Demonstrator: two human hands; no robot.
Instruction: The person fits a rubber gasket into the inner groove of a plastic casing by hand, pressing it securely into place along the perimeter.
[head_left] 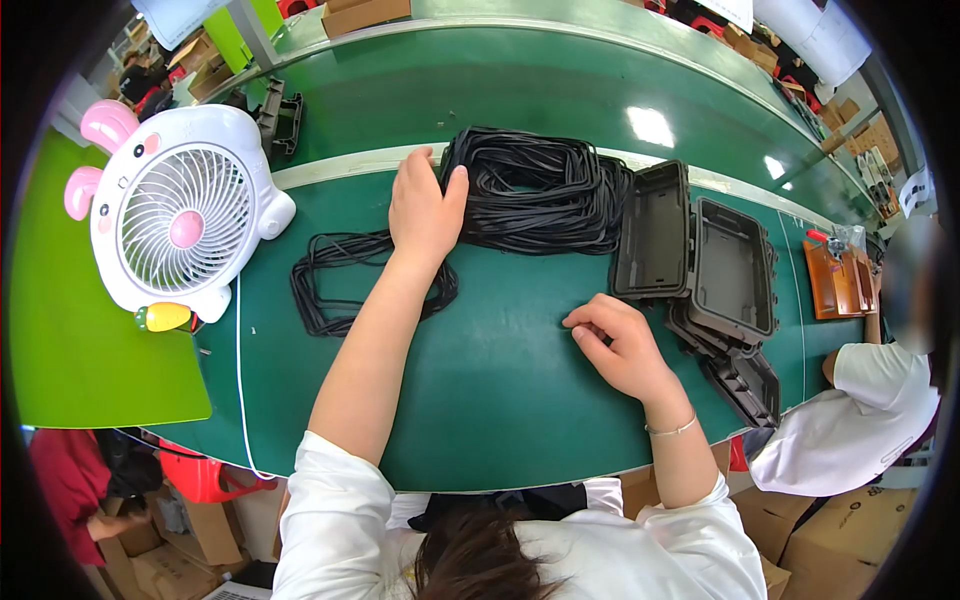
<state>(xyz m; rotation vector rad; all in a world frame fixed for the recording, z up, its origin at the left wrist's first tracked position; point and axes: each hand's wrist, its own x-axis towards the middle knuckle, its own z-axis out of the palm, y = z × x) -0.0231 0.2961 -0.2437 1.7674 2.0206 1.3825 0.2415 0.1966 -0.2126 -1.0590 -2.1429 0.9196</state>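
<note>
My left hand (425,210) lies at the left end of a large stack of black rubbery loops (540,190), thumb against its edge and apart from the outstretched fingers. A smaller, looser bundle of the same black loops (325,285) lies under and beside my left wrist. Low over the green table, my right hand (618,345) is curled, thumb and fingertips drawn close, with nothing visible in it. To its right are open dark grey plastic cases (655,240), some stacked askew with their lids folded back.
A white rabbit-shaped fan (185,215) stands at the left, its white cable (240,380) running down the table (480,400). An orange-brown tray (838,280) sits at the right, near a co-worker in a white shirt (850,420). Another dark plastic case (280,115) is behind the fan.
</note>
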